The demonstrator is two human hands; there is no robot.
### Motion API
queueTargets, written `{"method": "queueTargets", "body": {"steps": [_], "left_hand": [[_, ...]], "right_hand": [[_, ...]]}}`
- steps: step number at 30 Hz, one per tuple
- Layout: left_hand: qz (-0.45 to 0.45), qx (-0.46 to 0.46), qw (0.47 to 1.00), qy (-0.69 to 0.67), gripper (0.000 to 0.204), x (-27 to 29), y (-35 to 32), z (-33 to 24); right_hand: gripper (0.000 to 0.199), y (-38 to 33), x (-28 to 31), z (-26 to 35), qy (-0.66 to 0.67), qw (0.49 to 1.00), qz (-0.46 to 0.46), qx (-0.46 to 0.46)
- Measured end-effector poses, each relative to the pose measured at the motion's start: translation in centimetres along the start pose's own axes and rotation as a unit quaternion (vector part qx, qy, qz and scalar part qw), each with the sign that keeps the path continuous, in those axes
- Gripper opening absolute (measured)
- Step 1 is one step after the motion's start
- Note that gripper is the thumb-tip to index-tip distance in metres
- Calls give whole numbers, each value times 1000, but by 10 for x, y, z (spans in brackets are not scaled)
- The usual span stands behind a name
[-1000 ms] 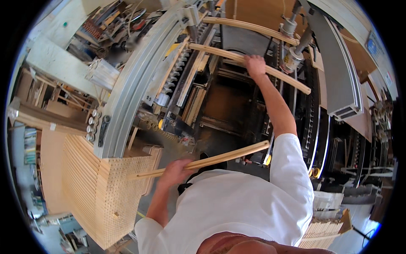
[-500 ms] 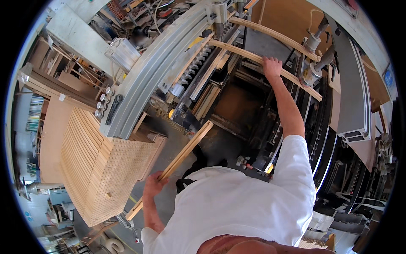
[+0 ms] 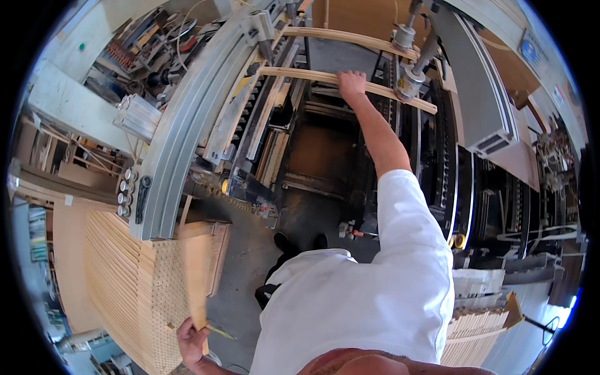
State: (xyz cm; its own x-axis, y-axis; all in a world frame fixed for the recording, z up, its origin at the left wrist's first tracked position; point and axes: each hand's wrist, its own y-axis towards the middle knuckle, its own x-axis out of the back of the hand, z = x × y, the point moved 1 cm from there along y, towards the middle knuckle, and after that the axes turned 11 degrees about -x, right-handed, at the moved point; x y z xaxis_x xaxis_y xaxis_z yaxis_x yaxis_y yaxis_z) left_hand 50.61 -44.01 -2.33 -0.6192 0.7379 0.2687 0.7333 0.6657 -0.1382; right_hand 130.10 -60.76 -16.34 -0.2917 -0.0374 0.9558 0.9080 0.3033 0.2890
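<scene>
In the left hand (image 3: 192,342), pinched between thumb and fingers, is the near end of a pale, flat, somewhat blurred wooden strip (image 3: 196,275), stretching ahead beside a stack of wooden pieces (image 3: 119,269). Under the right hand (image 3: 352,84), a long, pale, grooved rail (image 3: 305,74) extends to both sides; whether the fingers close around it, I cannot tell.

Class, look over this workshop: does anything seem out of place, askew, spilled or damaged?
One slat end seems to jut from the stacked wooden slats near the left hand; it looks odd because the surrounding ends sit nearly flush.
</scene>
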Motion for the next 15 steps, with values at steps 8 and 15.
{"method": "queueTargets", "body": {"steps": [8, 15], "left_hand": [[-309, -85, 947, -14, 32, 117, -12, 24], [-402, -73, 913, -22, 32, 190, 96, 2]], "right_hand": [[36, -22, 32, 22, 88, 995, -36, -13], [31, -176, 87, 138, 528, 841, 17, 114]]}}
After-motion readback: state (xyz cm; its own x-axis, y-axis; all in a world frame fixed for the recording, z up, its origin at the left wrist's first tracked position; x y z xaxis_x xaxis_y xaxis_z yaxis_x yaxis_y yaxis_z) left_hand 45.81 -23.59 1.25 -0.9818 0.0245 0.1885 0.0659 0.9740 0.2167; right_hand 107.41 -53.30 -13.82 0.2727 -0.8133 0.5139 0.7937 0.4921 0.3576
